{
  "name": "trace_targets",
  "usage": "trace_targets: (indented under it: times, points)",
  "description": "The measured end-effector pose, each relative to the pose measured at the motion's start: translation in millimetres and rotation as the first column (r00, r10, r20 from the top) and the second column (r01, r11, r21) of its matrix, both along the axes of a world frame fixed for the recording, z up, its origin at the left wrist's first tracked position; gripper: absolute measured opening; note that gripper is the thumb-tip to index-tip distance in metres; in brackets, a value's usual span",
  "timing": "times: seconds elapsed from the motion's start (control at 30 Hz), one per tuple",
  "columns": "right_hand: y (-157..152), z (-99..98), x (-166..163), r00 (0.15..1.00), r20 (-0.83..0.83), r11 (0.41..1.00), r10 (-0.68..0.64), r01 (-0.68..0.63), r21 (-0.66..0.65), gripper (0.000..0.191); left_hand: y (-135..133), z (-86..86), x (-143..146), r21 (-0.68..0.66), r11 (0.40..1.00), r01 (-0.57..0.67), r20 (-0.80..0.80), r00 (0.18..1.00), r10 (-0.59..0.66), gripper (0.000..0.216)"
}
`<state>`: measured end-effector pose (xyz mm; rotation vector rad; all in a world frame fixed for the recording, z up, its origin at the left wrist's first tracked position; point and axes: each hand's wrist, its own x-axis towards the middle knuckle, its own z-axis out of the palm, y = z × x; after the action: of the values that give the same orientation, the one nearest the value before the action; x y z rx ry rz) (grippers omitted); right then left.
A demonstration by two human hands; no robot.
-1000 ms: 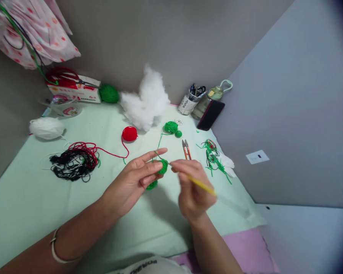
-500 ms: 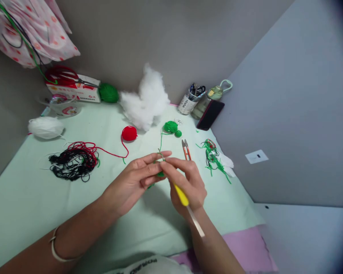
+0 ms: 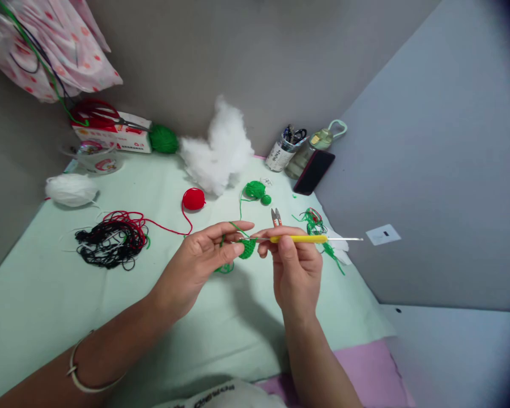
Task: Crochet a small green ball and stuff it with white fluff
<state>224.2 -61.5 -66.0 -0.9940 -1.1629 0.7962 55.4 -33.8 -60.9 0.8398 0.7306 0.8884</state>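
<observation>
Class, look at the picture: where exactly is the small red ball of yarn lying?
The red yarn ball lies on the green cloth at mid-table, just left of the white stuffing, beyond the left hand.

white stuffing, red yarn ball, phone.

Two hands, one crochet hook

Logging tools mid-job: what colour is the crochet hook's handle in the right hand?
Yellow handle, bare metal ends; clearest in the head view.
</observation>
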Motion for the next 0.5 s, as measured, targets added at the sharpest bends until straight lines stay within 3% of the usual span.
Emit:
trace_targets:
  times: [0.13,0.23,0.33,0.43,0.5]
  points:
    - [2,3.5,3,0.997,-0.049,0.998,0.062,-0.062,0.002,0.022,1,1.8,-2,-0.017,1.0,-0.01,0.0,1.0,0.01,0.027]
    - [-1,6.0,3,0.997,0.006,0.998,0.071,-0.071,0.002,0.023,0,1.5,-3,0.02,0.999,-0.032,-0.029,0.999,0.032,0.028]
    - [-8,6.2,1,0.986,0.166,0.997,0.005,-0.018,0.076,0.022,-2,0.9,-2,0.071,0.994,-0.086,-0.071,0.993,0.091,0.03]
    - [-15,4.0,-1,0.921,0.376,0.972,-0.105,0.014,0.236,0.028,-4,1.4,0,0.11,0.985,-0.131,-0.111,0.983,0.143,0.033]
    - [-17,2.9,-3,0.893,0.427,0.95,-0.14,0.0,0.313,0.031,-5,1.7,1,0.129,0.98,-0.153,-0.135,0.976,0.17,0.034]
